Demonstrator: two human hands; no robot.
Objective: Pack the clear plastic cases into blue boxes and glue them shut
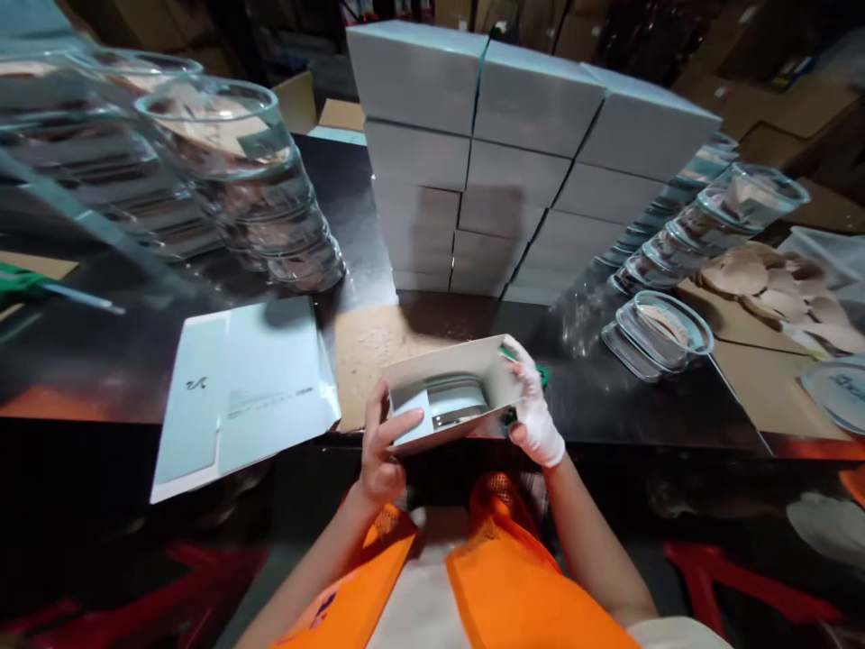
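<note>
A small open cardboard box (446,361) is held at the table's front edge, tilted so its inside faces me. In it lie a rounded pale object (457,397), whose kind I cannot make out, and a white card (414,420). My bare left hand (385,446) grips the box's left end, its index finger stretched over the card. In a white glove, my right hand (536,410) clasps the right end. Something green (542,375) shows behind that hand, partly hidden.
White boxes (520,171) stand stacked beyond my hands. Towers of clear round containers (270,198) rise at left, more (696,225) at right. A flattened white carton (250,388) overhangs the front edge at left. Low glass containers (659,329) sit right, near tan pieces (784,288) on cardboard.
</note>
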